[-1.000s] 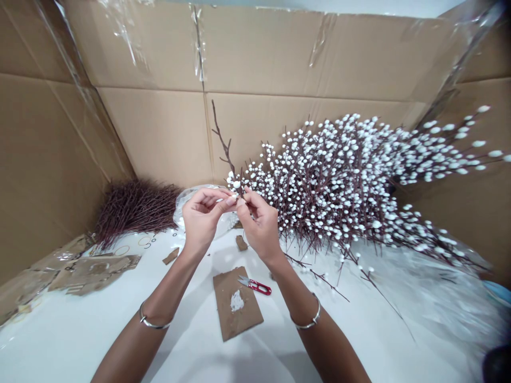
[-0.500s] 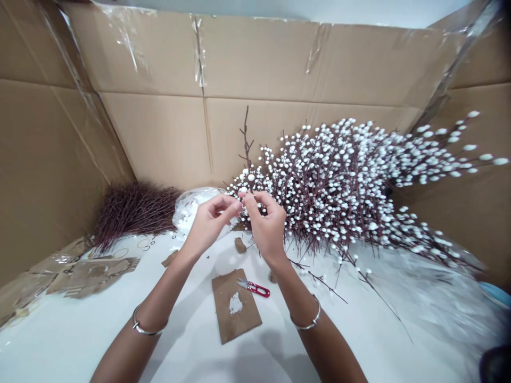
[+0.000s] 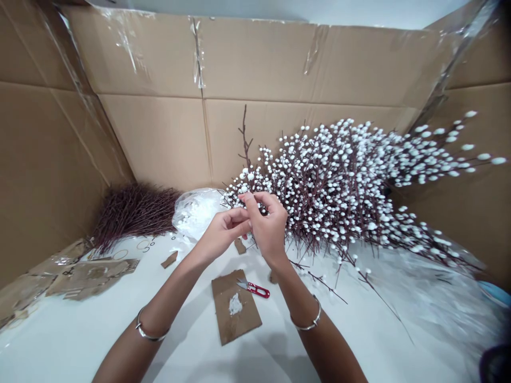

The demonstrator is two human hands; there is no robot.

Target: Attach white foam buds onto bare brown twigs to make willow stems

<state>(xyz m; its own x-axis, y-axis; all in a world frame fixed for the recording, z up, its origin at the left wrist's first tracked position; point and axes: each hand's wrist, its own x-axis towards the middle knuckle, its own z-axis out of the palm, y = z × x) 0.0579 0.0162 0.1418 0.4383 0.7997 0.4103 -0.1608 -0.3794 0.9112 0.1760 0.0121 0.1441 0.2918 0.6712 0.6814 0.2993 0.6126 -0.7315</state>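
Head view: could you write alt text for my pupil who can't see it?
A person's right hand holds a dark twig upright, the left hand close beside it. Below, red-handled snips rest partly on a cardboard piece; a pile of bare twigs lies at left, a large heap of white-budded branches at right.

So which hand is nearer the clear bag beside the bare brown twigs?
Left. The left hand is just right of the clear bag and nearer the camera; the right hand is farther right, past the left.

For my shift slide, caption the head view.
Right hand grips a brown twig, left hand alongside, before white-budded branches.
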